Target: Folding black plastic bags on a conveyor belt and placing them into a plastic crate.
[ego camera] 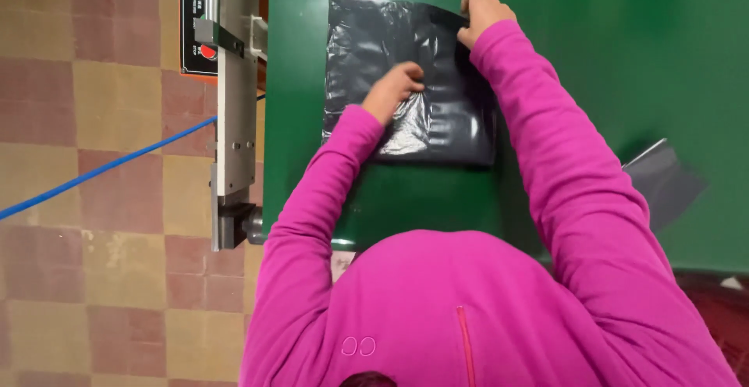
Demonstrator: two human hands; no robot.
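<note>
Pinching the black bag's [425, 75] 1 o'clock edge, the right hand [480, 14] is closed; the left hand [394, 86] (fingers curled) is pressed flat at centre; the counter [608, 67] should be kept taut beneath.

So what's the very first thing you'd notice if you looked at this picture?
The bright pink sleeves stand out most, reaching up from the bottom of the picture over a green table. Next comes the shiny black plastic bag lying flat near the table's top edge: the left hand presses on its middle and the right hand pinches its upper corner.
</note>
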